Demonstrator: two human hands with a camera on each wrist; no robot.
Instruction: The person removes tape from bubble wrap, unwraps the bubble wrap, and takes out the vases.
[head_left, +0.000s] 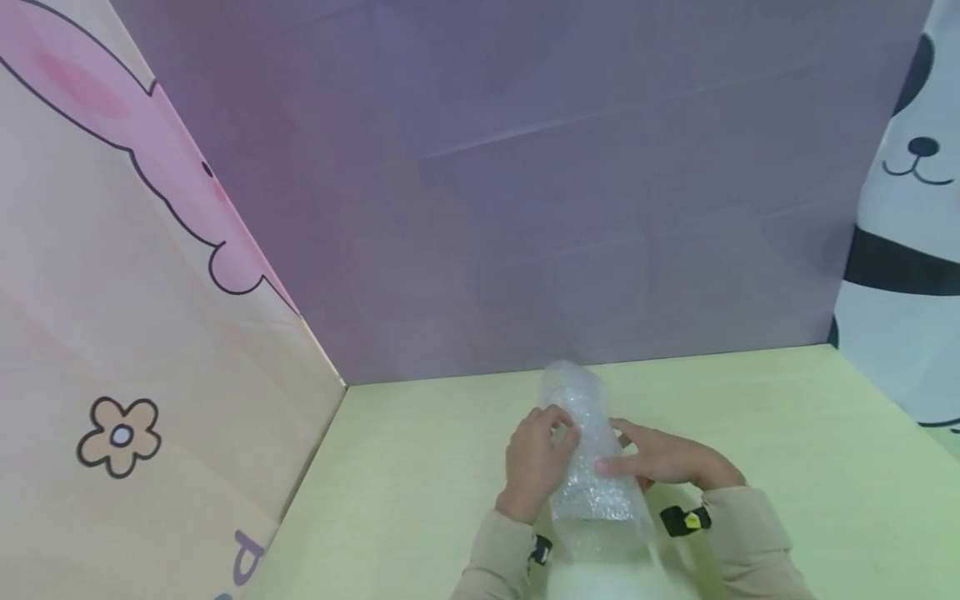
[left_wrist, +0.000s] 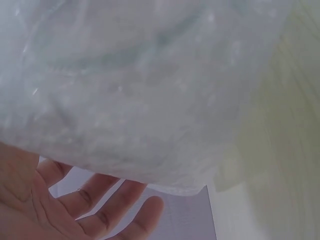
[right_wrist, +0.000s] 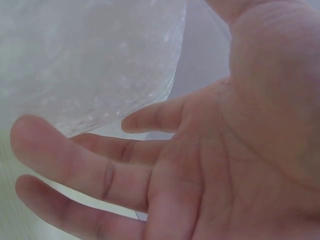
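Translucent bubble wrap [head_left: 592,467] lies lengthwise in a rolled bundle on the pale green table, its near end loose and flared. My left hand [head_left: 536,462] grips its left side, thumb and forefinger bent close together on the wrap. From the right, my right hand [head_left: 660,457] holds it, thumb on top and fingers at the side. A blurred greenish curved line shows through the wrap [left_wrist: 135,105] in the left wrist view; what it belongs to cannot be told. The right wrist view has the fingers [right_wrist: 130,170] spread beside and below the wrap [right_wrist: 90,60].
Below the bundle, a whitish sheet-like area [head_left: 600,579] reaches the frame's bottom edge. A purple-grey panel [head_left: 525,208] rises behind the table [head_left: 405,467]. Printed panels stand at both sides, a rabbit and flower on the left [head_left: 187,358], a panda on the right [head_left: 900,333].
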